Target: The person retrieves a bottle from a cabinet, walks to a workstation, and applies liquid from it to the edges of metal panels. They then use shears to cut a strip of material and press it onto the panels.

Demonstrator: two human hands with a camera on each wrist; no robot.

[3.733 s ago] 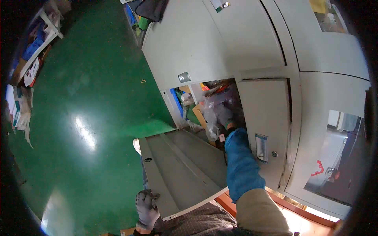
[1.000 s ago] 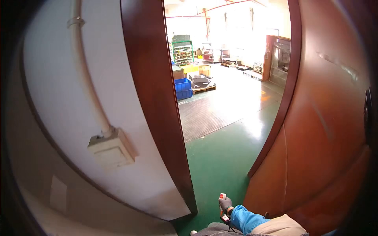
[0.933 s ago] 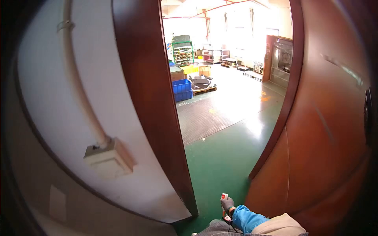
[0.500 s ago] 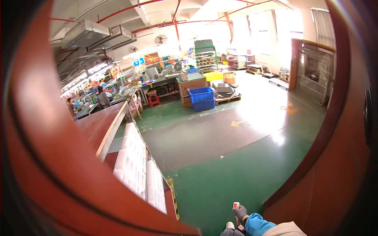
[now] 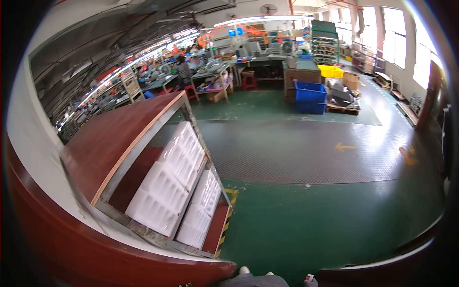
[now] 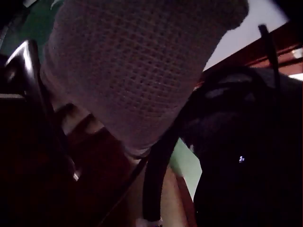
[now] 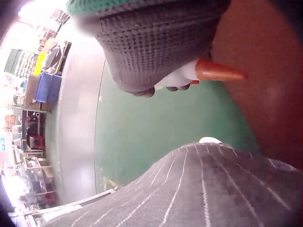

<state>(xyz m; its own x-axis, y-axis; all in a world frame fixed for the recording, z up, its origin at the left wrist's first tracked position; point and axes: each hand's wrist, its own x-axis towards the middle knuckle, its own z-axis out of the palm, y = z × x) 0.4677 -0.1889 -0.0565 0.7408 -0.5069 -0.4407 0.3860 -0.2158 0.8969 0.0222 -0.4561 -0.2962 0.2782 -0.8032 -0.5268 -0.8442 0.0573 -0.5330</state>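
Observation:
In my gloved right hand [image 7: 161, 52] I grip a white squeeze bottle [image 7: 182, 75] with an orange pointed tip. Low in the head view only the bottle's white end with a red mark and a bit of the glove show. My left hand [image 6: 128, 61], in a grey knitted glove, fills the upper part of the dark left wrist view. A curved metal door handle [image 6: 32, 66] stands close beside it, against a dark red surface. The fingers of this hand are hidden, so I cannot tell whether they hold anything.
A red-brown door frame [image 5: 119, 253] borders the doorway. Just past it at left stands a rack [image 5: 126, 148] with wrapped white trays [image 5: 160, 196]. Metal tread plate [image 5: 287, 148] crosses the green floor. Blue crates [image 5: 311, 98] and workbenches [image 5: 210, 71] stand farther back.
Earlier my right arm reached into a cabinet while my left hand held its lowered door. Since then I have come through a doorway with the squeeze bottle, and the hall has opened up ahead.

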